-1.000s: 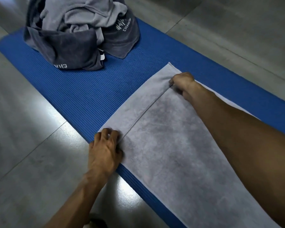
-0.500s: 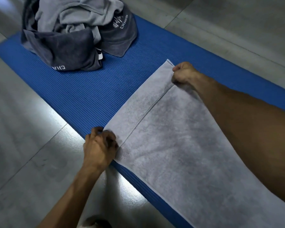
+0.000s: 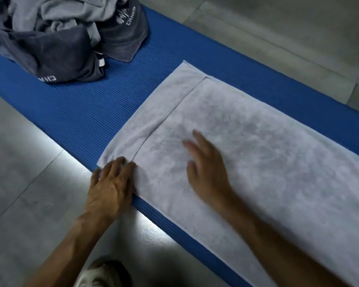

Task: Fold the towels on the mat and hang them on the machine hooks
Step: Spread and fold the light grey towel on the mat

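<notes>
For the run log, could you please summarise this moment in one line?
stage: smoothing fold | left hand: pressing near corner of light grey towel | right hand: open over towel, blurred | blue ribbed mat: unfolded grey towel pile waits

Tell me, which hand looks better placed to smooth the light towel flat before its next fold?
The right hand, probably: it lies open over the middle of the light towel, free to sweep. The left hand rests at the near corner, likely steadying it.

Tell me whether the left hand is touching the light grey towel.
Touching. The head view shows the left hand lying with its fingers flat on the near corner of the light grey towel, no gap between them.
</notes>
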Tool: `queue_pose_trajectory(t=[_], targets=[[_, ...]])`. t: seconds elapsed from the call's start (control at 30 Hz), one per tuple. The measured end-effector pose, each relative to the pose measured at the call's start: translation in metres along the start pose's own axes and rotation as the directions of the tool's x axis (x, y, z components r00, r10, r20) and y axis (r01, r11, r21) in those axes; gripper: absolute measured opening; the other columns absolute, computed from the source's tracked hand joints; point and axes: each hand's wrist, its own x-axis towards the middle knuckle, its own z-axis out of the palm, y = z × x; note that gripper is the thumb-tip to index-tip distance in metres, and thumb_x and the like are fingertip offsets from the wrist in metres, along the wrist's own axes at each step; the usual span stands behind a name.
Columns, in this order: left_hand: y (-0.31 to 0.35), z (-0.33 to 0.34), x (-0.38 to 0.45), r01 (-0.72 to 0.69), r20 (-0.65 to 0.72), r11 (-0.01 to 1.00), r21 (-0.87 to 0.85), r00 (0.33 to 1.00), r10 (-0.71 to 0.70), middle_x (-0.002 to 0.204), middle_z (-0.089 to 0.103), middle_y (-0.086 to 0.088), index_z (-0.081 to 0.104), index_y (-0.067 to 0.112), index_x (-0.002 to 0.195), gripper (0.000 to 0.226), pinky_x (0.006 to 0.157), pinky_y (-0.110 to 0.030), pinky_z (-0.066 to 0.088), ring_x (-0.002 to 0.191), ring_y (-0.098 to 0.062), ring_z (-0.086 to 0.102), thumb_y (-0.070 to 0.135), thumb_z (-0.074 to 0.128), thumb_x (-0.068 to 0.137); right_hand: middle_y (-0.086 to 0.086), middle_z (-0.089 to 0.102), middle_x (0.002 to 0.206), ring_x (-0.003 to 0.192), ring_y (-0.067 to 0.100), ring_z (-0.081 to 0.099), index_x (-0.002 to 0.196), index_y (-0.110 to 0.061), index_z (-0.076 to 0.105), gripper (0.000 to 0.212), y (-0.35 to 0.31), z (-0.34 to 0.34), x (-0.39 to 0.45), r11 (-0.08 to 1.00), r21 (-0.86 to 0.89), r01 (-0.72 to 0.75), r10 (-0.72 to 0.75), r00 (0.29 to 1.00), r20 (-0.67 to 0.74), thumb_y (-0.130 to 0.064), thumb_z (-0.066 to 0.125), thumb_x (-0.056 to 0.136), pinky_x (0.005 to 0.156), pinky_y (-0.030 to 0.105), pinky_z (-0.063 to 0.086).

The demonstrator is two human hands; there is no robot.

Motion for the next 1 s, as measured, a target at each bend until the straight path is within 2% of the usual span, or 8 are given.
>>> queue_pose_trajectory(t=[0.17, 0.3, 0.4, 0.57, 0.73, 0.83, 0.9, 1.0], targets=[[0.03, 0.008, -0.017, -0.37, 0.025, 0.929, 0.003, 0.929, 0.37, 0.142, 0.048, -0.014, 0.048, 0.016, 0.138, 0.057, 0.096, -0.049, 0.047, 0.124, -0.035, 0.052, 0.035, 0.041, 0.084, 0.002, 0.044, 0.15, 0.139, 0.027, 0.041, 0.128, -0.028, 0.058, 0.048, -0.005, 0.001, -0.171, 0.952, -0.231, 0.202, -0.122, 0.94, 0.319, -0.031, 0.05, 0.081, 0.108, 0.043, 0.036], [0.07, -0.004, -0.022, -0.232, 0.074, 0.968, 0.092, 0.971, 0.225, 0.115, 0.064, -0.013, 0.066, 0.014, 0.111, 0.056, 0.076, -0.047, 0.053, 0.09, -0.038, 0.065, 0.044, 0.04, 0.072, 0.002, 0.039, 0.154, 0.142, 0.025, 0.033, 0.138, -0.025, 0.051, 0.044, 0.028, -0.031, -0.213, 0.953, -0.278, -0.122, 0.142, 0.988, 0.053, -0.031, 0.034, 0.098, 0.11, 0.039, 0.031], [0.135, 0.005, -0.035, -0.381, -0.022, 0.925, 0.008, 0.924, 0.381, 0.12, 0.063, -0.015, 0.067, 0.011, 0.114, 0.052, 0.081, -0.047, 0.051, 0.1, -0.039, 0.063, 0.04, 0.041, 0.079, 0.007, 0.037, 0.154, 0.141, 0.029, 0.032, 0.14, -0.018, 0.05, 0.05, 0.052, -0.049, -0.235, 0.846, -0.353, -0.4, 0.419, 0.908, -0.023, -0.031, 0.042, 0.093, 0.11, 0.043, 0.025], [0.252, 0.051, -0.071, -0.765, 0.079, 0.64, -0.073, 0.635, 0.768, 0.128, 0.062, -0.007, 0.068, 0.02, 0.117, 0.044, 0.093, -0.037, 0.048, 0.113, -0.029, 0.061, 0.033, 0.044, 0.082, 0.004, 0.05, 0.146, 0.134, 0.025, 0.043, 0.122, -0.025, 0.067, 0.043, 0.065, -0.07, -0.31, 0.902, -0.39, -0.185, 0.198, 0.98, -0.007, -0.032, 0.054, 0.082, 0.106, 0.039, 0.035], [0.34, 0.043, -0.079, -0.772, 0.157, 0.636, 0.004, 0.628, 0.762, 0.11, 0.064, -0.009, 0.072, 0.015, 0.101, 0.046, 0.072, -0.039, 0.056, 0.094, -0.032, 0.067, 0.033, 0.041, 0.072, 0.006, 0.045, 0.148, 0.128, 0.03, 0.048, 0.137, -0.025, 0.051, 0.047, 0.112, -0.115, -0.383, 0.696, -0.398, -0.597, 0.553, 0.8, -0.234, -0.034, 0.04, 0.092, 0.103, 0.04, 0.033], [0.377, 0.041, -0.073, -0.809, 0.289, 0.587, -0.025, 0.556, 0.779, 0.158, 0.016, -0.011, 0.036, 0.034, 0.145, 0.075, 0.095, -0.06, 0.042, 0.142, -0.04, 0.027, 0.045, 0.06, 0.074, 0.003, 0.054, 0.127, 0.104, 0.03, 0.064, 0.126, -0.025, 0.055, 0.045, 0.127, -0.142, -0.389, 0.701, -0.42, -0.577, 0.512, 0.817, -0.266, -0.037, 0.047, 0.083, 0.092, 0.037, 0.039], [0.397, 0.043, -0.076, -0.796, 0.49, 0.605, 0.006, 0.53, 0.692, 0.152, -0.037, -0.003, -0.007, 0.047, 0.148, 0.106, 0.106, -0.069, 0.015, 0.142, -0.038, -0.025, 0.051, 0.07, 0.076, 0.005, 0.058, 0.126, 0.104, 0.029, 0.064, 0.127, -0.025, 0.051, 0.048, 0.147, -0.175, -0.374, 0.669, -0.394, -0.63, 0.53, 0.776, -0.341, -0.04, 0.046, 0.083, 0.09, 0.037, 0.049], [0.411, 0.039, -0.078, -0.793, 0.6, 0.604, 0.078, 0.521, 0.607, 0.145, -0.048, -0.003, -0.017, 0.049, 0.144, 0.117, 0.106, -0.074, 0.009, 0.134, -0.043, -0.037, 0.051, 0.075, 0.072, 0.01, 0.047, 0.146, 0.124, 0.034, 0.054, 0.139, -0.022, 0.047, 0.055, 0.198, -0.219, -0.333, 0.599, -0.248, -0.761, 0.66, 0.645, -0.385, -0.042, 0.038, 0.089, 0.096, 0.047, 0.048]])
